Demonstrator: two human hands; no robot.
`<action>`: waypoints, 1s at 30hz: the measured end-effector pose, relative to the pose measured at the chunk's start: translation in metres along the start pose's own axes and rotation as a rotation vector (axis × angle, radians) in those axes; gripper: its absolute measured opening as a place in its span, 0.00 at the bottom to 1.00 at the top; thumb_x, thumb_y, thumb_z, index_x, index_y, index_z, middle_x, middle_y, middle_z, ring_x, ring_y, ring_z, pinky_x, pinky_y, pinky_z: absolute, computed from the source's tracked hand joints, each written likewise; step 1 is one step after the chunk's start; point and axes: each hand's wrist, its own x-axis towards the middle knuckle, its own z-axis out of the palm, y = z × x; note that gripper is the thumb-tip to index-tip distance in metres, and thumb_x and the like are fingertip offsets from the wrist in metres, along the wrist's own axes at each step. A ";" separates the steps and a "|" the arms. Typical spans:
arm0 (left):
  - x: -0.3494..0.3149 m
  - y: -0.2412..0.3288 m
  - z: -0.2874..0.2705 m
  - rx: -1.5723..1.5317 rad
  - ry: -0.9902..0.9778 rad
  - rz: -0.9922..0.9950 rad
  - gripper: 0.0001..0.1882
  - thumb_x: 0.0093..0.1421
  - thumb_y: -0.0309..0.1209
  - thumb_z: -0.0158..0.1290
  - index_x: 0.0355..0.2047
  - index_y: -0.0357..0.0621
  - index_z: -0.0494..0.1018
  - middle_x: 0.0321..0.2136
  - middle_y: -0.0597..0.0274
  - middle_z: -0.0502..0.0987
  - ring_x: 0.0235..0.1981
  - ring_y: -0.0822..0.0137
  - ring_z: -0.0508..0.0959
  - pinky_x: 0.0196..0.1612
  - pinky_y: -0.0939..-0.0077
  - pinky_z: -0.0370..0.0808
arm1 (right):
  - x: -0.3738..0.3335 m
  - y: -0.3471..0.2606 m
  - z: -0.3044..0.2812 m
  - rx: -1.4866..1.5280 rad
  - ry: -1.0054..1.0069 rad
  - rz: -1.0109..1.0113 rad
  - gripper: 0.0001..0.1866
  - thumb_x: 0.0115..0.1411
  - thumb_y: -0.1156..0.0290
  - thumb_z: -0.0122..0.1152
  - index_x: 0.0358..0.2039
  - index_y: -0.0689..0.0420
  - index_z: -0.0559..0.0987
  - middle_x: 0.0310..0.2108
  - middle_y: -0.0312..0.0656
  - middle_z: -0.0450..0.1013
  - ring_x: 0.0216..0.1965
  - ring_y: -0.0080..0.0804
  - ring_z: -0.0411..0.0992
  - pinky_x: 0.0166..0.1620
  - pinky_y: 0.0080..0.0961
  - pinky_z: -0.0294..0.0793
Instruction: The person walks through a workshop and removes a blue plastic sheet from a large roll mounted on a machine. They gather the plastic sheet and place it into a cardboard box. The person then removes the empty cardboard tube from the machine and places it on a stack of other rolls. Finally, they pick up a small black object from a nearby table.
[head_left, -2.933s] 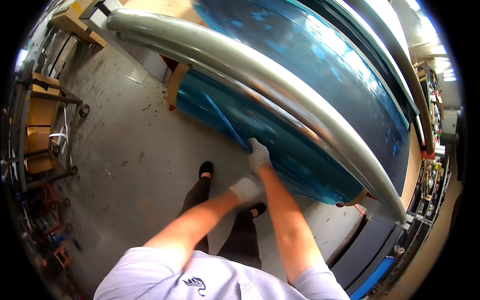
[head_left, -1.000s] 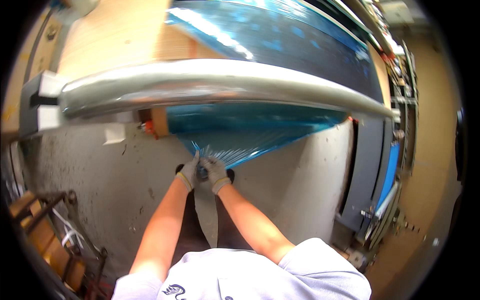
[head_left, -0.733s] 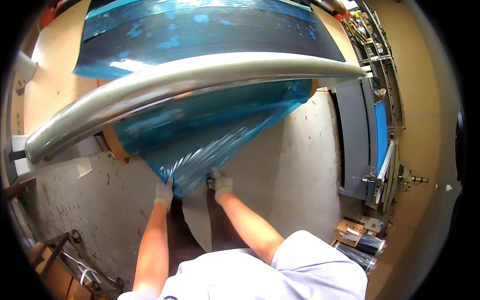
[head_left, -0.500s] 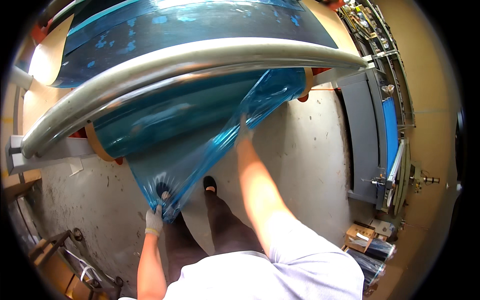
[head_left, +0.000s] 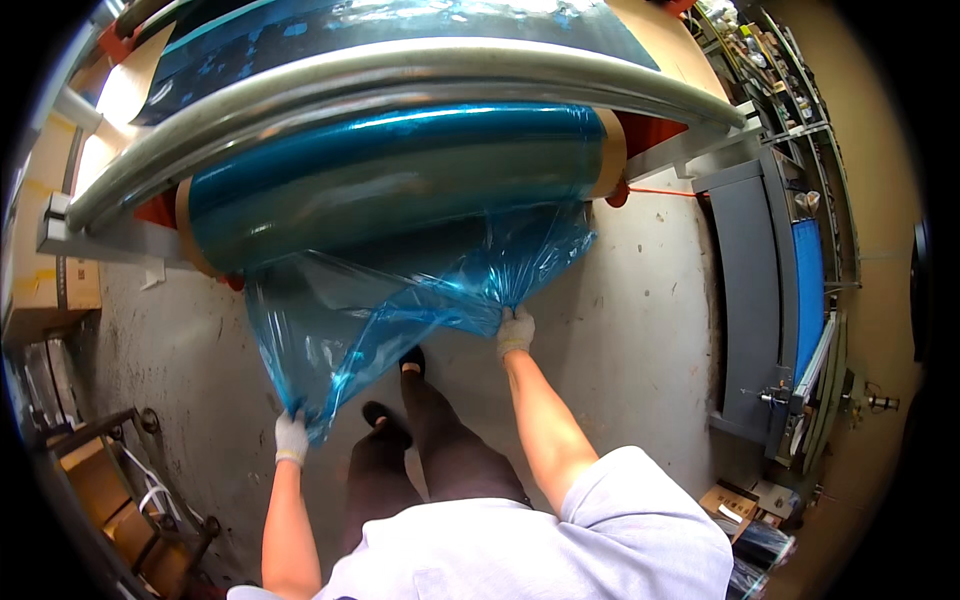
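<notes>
A wide roll of blue plastic film hangs in the machine frame, its cardboard core showing at the ends. From its underside a loose sheet of clear blue film comes down toward me, creased and gathered. My left hand, in a whitish knit glove, is closed on the sheet's lower left corner. Gloved likewise, my right hand grips the bunched edge farther right and higher. Folds fan out from both grips, and the sheet sags between them. The fingertips are partly hidden in the film.
Above the roll run thick metal bars. A grey metal cabinet and shelving stand at the right, with cardboard boxes below. A wheeled cart holding cartons is at the lower left. My feet are on the grey floor.
My right hand has come down toward me, drawing the film's right edge off the roll. My left hand keeps its corner, slightly lower and left. My feet and the view have shifted.
</notes>
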 end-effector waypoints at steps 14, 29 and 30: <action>-0.159 -0.030 0.286 -0.054 -0.364 0.170 0.25 0.62 0.47 0.50 0.42 0.31 0.74 0.35 0.50 0.78 0.37 0.62 0.76 0.45 0.64 0.70 | -0.305 0.148 -0.181 -0.098 -0.310 -0.635 0.08 0.58 0.65 0.59 0.36 0.54 0.78 0.26 0.52 0.76 0.28 0.54 0.75 0.33 0.43 0.73; -0.345 -0.069 0.276 0.862 -0.313 0.664 0.08 0.54 0.34 0.54 0.28 0.44 0.80 0.28 0.49 0.81 0.29 0.52 0.82 0.34 0.57 0.78 | -0.283 0.182 -0.187 0.606 -0.776 0.028 0.36 0.56 0.61 0.66 0.62 0.53 0.61 0.50 0.47 0.70 0.46 0.41 0.73 0.47 0.41 0.74; -0.355 -0.077 0.284 0.864 -0.305 0.694 0.09 0.54 0.33 0.53 0.29 0.43 0.79 0.29 0.48 0.81 0.30 0.51 0.82 0.34 0.57 0.78 | -0.275 0.201 -0.190 0.594 -0.798 0.150 0.28 0.53 0.70 0.66 0.55 0.58 0.70 0.42 0.46 0.75 0.40 0.42 0.75 0.45 0.40 0.75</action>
